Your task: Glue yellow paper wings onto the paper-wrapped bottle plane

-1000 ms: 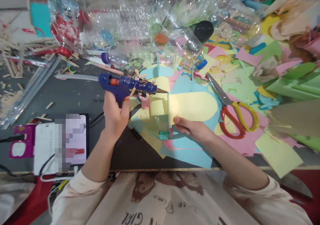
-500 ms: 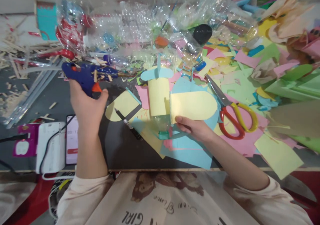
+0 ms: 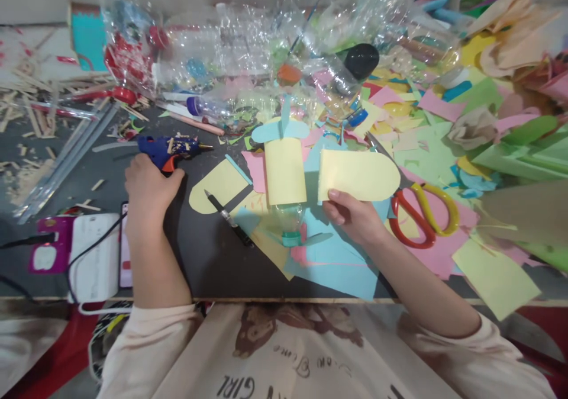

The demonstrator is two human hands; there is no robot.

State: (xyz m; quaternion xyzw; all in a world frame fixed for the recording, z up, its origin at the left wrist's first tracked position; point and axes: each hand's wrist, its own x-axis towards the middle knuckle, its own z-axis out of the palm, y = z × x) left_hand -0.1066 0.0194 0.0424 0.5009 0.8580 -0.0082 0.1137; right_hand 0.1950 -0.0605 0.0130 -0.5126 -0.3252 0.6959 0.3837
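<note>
My left hand [image 3: 151, 189] is closed around the handle of a blue glue gun [image 3: 171, 145] with an orange trigger, lying low at the tabletop with its nozzle pointing right. Between thumb and fingers, my right hand [image 3: 350, 212] pinches a yellow paper piece [image 3: 361, 175], rounded at its right end. Left of that piece stands a clear plastic bottle [image 3: 288, 216] wrapped in yellow paper [image 3: 285, 171], its green cap toward me. Light-blue paper fins [image 3: 280, 131] sit at its far end. A similar yellow piece [image 3: 217, 187] with a blue strip along one edge lies between glue gun and bottle, under a black pen [image 3: 228, 218].
Red-and-yellow-handled scissors [image 3: 419, 215] lie at the right on paper scraps. Clear plastic bottles [image 3: 239, 44] crowd the back. Glue sticks [image 3: 71, 156] and wood bits lie left, near a white power bank [image 3: 94, 257] with cables and a partly covered phone [image 3: 126, 263].
My left hand has lowered the glue gun toward me and onto the tabletop. My right hand has moved the yellow paper piece right, away from the wrapped bottle.
</note>
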